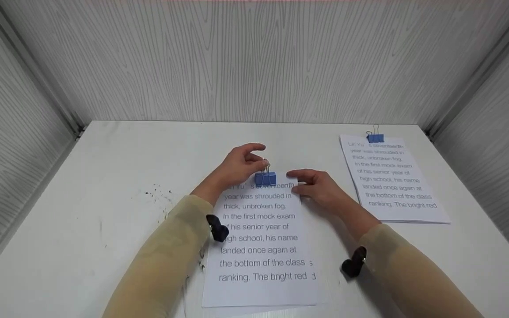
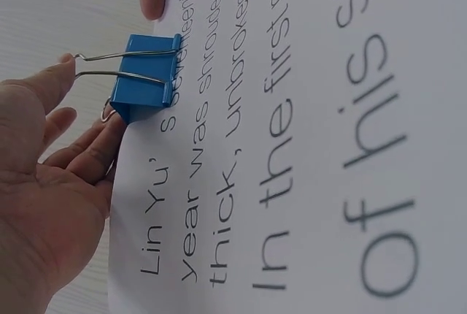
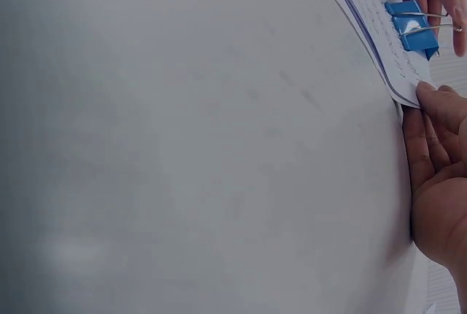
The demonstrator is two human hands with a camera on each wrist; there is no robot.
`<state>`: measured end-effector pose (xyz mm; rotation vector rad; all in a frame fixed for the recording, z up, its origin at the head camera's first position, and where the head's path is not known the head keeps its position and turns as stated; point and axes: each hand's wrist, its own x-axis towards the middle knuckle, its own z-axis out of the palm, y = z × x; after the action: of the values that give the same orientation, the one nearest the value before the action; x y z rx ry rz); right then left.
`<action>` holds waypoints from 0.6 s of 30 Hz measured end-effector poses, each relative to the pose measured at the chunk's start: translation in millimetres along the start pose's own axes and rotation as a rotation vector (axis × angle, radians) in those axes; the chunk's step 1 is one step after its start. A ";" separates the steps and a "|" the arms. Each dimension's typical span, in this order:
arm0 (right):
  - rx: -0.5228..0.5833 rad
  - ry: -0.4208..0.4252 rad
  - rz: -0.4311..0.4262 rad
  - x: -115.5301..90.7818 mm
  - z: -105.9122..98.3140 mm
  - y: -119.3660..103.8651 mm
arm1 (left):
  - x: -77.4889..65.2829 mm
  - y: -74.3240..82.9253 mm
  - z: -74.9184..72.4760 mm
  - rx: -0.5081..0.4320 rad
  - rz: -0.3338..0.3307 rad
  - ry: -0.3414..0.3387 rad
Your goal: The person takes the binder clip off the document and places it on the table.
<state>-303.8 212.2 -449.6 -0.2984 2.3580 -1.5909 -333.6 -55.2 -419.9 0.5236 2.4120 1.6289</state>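
Observation:
A stack of printed paper (image 1: 259, 289) lies in front of me, with a blue binder clip (image 1: 265, 179) on the middle of its top edge. My left hand (image 1: 238, 166) is at the clip; in the left wrist view the thumb (image 2: 58, 80) meets the end of the front wire handle while other fingers (image 2: 91, 153) reach behind the clip at the back handle. At the stack's top right corner, my right hand (image 1: 321, 189) pinches the sheets. The right wrist view has that thumb (image 3: 441, 106) on top and the fingers (image 3: 419, 146) underneath. Near the lower right, some sheets stick out slightly.
To the right lies a second printed stack (image 1: 391, 181), with another blue binder clip (image 1: 375, 138) at its top edge. Dark specks (image 1: 157, 192) mark the white tabletop (image 1: 104, 176) on the left. Wood-grain panels (image 1: 254, 62) stand behind and on both sides.

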 end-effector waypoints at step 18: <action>-0.007 0.010 0.002 -0.3 1.0 -0.3 | -0.3 -2.7 6.1 0.003 0.028 0.019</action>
<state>-303.2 211.4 -449.6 -0.2901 2.3710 -1.5870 -331.7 -50.9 -424.7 0.5478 2.4319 1.6494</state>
